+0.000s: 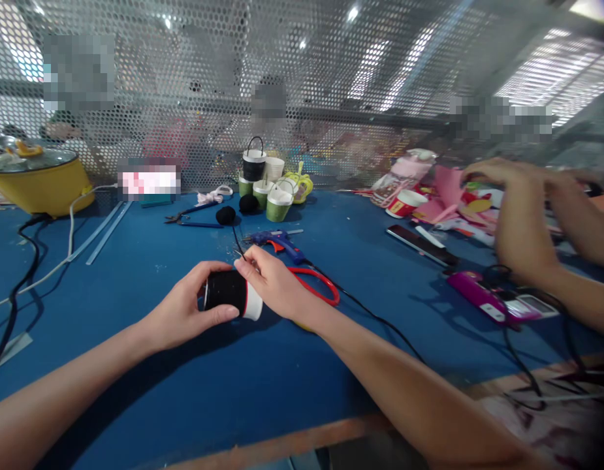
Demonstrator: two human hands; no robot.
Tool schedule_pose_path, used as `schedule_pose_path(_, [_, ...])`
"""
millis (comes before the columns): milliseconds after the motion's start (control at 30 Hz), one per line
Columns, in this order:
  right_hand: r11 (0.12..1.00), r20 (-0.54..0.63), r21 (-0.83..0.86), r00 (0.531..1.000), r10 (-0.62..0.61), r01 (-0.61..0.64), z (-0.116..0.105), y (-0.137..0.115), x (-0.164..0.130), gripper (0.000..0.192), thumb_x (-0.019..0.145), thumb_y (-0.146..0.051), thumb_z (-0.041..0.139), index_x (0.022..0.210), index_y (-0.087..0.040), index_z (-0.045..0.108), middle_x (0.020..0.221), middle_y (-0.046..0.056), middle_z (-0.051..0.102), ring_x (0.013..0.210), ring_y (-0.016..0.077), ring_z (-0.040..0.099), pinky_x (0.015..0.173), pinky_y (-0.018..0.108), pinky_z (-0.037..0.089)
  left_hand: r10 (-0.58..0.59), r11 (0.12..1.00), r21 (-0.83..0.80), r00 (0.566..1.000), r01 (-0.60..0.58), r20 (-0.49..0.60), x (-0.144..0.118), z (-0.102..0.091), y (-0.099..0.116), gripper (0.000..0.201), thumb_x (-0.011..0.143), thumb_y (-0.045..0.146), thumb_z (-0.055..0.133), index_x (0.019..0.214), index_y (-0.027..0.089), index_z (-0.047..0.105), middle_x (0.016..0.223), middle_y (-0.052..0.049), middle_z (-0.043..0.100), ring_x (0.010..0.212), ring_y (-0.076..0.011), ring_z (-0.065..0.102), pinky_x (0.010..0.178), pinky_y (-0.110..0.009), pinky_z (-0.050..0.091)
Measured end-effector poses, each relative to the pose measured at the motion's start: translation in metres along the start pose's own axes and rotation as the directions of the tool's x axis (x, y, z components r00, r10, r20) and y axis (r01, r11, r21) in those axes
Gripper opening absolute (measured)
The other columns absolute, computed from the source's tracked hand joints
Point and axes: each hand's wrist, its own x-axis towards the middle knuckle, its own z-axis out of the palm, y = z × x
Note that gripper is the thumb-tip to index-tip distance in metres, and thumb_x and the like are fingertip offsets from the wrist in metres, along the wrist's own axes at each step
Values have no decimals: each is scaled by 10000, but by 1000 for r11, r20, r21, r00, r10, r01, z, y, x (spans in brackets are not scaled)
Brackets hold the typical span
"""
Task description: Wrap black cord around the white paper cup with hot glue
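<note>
1. Your left hand (184, 313) is closed around a paper cup covered in black felt (232, 294). The cup lies on its side just above the blue counter (135, 274), so its wall is turned up toward you.
2. Your right hand (277, 284) rests on the white rim end of the cup. Its fingertips are pinched together on a thin black strip (238, 247) that rises from the cup; I judge the pinch keeps the strip in place against the cup.
3. Red-handled scissors (321, 287) lie just behind your right hand, near enough to pick up quickly.
4. A blue glue gun (279, 243) lies further back on the counter, its black cord running off to the right.
5. A group of small cups (267, 189), green ones and one black with a handle, stands near the mesh wall, well apart from your hands.
6. Another person's hands (517, 215) work at the right, among pink paper pieces.
</note>
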Motion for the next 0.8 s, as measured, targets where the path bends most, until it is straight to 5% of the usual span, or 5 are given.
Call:
schedule_pose_path(267, [978, 54, 206, 998, -21, 9, -7, 8, 6, 256, 803, -420, 488, 708, -184, 457, 657, -22, 467, 623, 110, 429, 573, 249, 344, 97, 995, 18, 994, -97, -39, 1, 0, -3, 385, 759, 303, 622, 1083, 199, 442, 1019, -55, 506, 935, -192, 521, 796, -337, 466])
schedule_pose_path(567, [930, 112, 368, 993, -22, -21, -6, 0, 26, 179, 716, -318, 604, 672, -162, 527, 632, -33, 509, 584, 86, 453, 591, 246, 375, 214, 958, 163, 967, -236, 140, -3, 1, 2, 500, 807, 302, 574, 1247, 228, 349, 1177, -107, 438, 1104, -239, 450, 914, -400, 424])
schedule_pose_path(700, [949, 211, 312, 977, -28, -40, -2, -4, 37, 171, 726, -311, 603, 678, -154, 556, 623, -22, 533, 561, 84, 473, 563, 237, 388, 205, 952, 202, 969, -230, 137, -2, 0, 3, 468, 802, 330, 575, 1224, 216, 408, 1188, -110, 436, 1134, -255, 437, 947, -410, 405])
schedule_pose_path(800, [986, 146, 152, 988, 41, -63, -14, 5, 46, 195, 787, -322, 530, 698, -150, 557, 602, -6, 545, 518, 87, 491, 525, 233, 394, 169, 958, 213, 978, -191, 120, -1, -1, 3, 454, 794, 347, 580, 1199, 202, 433, 1132, -107, 466, 1052, -241, 495, 897, -385, 444])
